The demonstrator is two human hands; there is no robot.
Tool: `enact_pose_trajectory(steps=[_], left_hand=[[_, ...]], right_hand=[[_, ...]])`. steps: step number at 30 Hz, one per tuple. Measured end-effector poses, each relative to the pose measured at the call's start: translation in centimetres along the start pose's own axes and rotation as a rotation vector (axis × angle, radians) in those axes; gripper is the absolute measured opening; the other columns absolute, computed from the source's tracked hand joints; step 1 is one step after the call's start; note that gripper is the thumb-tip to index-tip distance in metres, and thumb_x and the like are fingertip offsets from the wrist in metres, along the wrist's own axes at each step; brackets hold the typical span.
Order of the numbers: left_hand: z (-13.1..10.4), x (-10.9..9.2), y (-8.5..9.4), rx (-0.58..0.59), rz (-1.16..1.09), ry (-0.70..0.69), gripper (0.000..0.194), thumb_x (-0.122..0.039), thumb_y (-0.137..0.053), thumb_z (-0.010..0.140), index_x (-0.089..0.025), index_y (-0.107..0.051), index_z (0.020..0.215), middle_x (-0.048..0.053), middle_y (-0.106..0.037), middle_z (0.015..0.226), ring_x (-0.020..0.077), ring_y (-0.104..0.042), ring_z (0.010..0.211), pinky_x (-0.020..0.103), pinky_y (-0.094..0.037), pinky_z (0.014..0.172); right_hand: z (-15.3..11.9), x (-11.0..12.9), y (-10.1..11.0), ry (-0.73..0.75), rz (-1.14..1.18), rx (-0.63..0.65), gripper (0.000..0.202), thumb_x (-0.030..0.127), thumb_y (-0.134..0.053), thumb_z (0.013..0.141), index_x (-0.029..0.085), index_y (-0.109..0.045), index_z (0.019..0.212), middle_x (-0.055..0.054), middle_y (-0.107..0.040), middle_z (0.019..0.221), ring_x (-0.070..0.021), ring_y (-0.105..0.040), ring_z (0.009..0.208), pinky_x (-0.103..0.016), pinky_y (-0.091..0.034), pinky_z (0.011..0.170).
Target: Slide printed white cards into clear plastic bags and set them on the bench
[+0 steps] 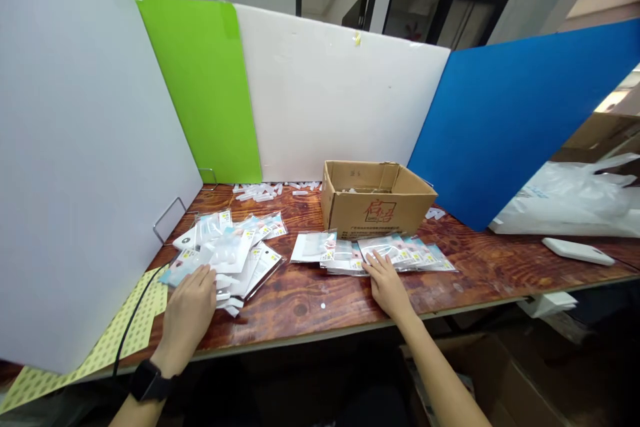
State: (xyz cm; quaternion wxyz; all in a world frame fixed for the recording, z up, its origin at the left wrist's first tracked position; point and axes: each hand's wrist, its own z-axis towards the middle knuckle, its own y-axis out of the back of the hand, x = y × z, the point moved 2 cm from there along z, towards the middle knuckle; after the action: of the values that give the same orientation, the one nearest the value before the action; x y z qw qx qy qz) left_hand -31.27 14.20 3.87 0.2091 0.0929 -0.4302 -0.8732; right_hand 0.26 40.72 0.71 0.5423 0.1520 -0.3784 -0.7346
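Head view: our right hand (389, 285), fingers slightly apart, touches a left-to-right row of flat, clear-plastic packets with white-and-blue cards (417, 253), mostly on its far side; our left hand (191, 303), grip hidden, touches the jumbled packet pile (233, 250) at left.

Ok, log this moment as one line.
left hand: touching heaped clear-plastic packets | right hand: on overlapping row of clear-plastic packets | open brown cardboard box: behind that row
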Motion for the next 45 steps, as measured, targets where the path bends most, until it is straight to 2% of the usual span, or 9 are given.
enact_pose_trajectory(steps=[8,12,15,18,24,30,34,41,45], left_hand=[[3.0,-3.6,5.6,-0.408,-0.267,0.177,0.021,-0.022,-0.049,0.081,-0.012,-0.067,0.081,0.011,-0.073,0.078,0.0225,-0.068,0.073,0.029,-0.050,0.070],[3.9,-8.0,10.9,-0.313,-0.486,0.377,0.017,-0.028,-0.055,0.077,-0.017,-0.068,0.074,0.001,-0.070,0.065,0.0160,-0.064,0.058,0.023,-0.046,0.056],[3.9,-11.7,13.0,-0.042,-0.710,0.364,0.019,-0.028,-0.056,0.077,-0.018,-0.065,0.064,-0.003,-0.064,0.052,0.0120,-0.056,0.045,0.021,-0.040,0.045],[3.3,-13.8,12.8,0.118,-1.076,0.461,0.019,-0.032,-0.056,0.078,-0.017,-0.066,0.072,0.000,-0.068,0.061,0.0142,-0.060,0.054,0.022,-0.045,0.051],[1.8,-15.2,9.6,0.328,-1.882,0.686,0.031,-0.036,-0.057,0.080,-0.017,-0.062,0.103,0.012,-0.066,0.110,0.0265,-0.062,0.098,0.034,-0.051,0.078],[2.1,-16.5,9.6,0.315,-1.781,0.677,0.026,-0.035,-0.057,0.080,-0.017,-0.067,0.097,0.008,-0.070,0.103,0.0238,-0.064,0.093,0.029,-0.052,0.077],[2.3,-16.9,10.3,0.296,-1.752,0.617,0.024,-0.033,-0.058,0.079,-0.018,-0.069,0.094,0.006,-0.071,0.100,0.0218,-0.063,0.096,0.028,-0.050,0.082],[2.0,-16.4,10.2,0.253,-1.599,0.608,0.023,-0.034,-0.057,0.080,-0.018,-0.070,0.090,0.007,-0.072,0.096,0.0229,-0.064,0.093,0.030,-0.050,0.081],[1.7,-16.8,10.8,0.172,-1.466,0.497,0.022,-0.031,-0.054,0.081,-0.021,-0.068,0.095,0.006,-0.072,0.095,0.0227,-0.063,0.093,0.029,-0.048,0.082]], right_hand=[[-1.0,-0.5,0.2,-0.064,0.129,-0.020,0.024,0.012,-0.039,0.082,0.015,-0.061,0.091,-0.016,-0.041,0.137,-0.0276,-0.030,0.130,-0.055,-0.024,0.106],[-0.1,4.3,2.4,-0.159,0.300,-0.078,0.034,0.026,-0.046,0.085,0.016,-0.047,0.118,-0.018,-0.038,0.138,-0.0284,-0.032,0.129,-0.054,-0.024,0.105],[1.1,10.8,4.6,-0.241,0.911,0.061,0.068,0.048,-0.055,0.078,0.019,-0.031,0.134,-0.015,-0.049,0.129,-0.0292,-0.046,0.119,-0.045,-0.039,0.098],[2.2,15.5,6.4,-0.331,1.122,0.291,0.039,0.043,-0.060,0.077,0.018,-0.060,0.108,-0.007,-0.068,0.094,-0.0239,-0.064,0.085,-0.032,-0.052,0.075],[1.1,16.9,6.5,-0.613,1.171,0.204,0.028,0.037,-0.048,0.086,0.015,-0.063,0.093,-0.008,-0.069,0.083,-0.0240,-0.065,0.075,-0.032,-0.053,0.065],[1.9,16.7,9.1,-0.211,0.391,-0.263,0.054,0.018,-0.062,0.075,0.023,-0.041,0.125,-0.014,-0.029,0.142,-0.0350,-0.032,0.127,-0.056,-0.032,0.099],[3.9,17.2,10.5,0.010,0.261,-0.106,0.028,0.015,-0.056,0.078,0.021,-0.056,0.106,-0.008,-0.009,0.149,-0.0375,-0.012,0.134,-0.062,-0.021,0.102],[3.1,17.6,9.7,0.058,0.155,-0.100,0.026,0.013,-0.055,0.078,0.020,-0.058,0.103,-0.012,-0.028,0.143,-0.0393,-0.016,0.132,-0.068,-0.020,0.099],[4.2,18.2,10.8,0.234,0.160,-0.247,0.034,0.003,-0.054,0.075,0.018,-0.057,0.105,-0.012,-0.061,0.106,-0.0267,-0.054,0.104,-0.048,-0.043,0.090]])
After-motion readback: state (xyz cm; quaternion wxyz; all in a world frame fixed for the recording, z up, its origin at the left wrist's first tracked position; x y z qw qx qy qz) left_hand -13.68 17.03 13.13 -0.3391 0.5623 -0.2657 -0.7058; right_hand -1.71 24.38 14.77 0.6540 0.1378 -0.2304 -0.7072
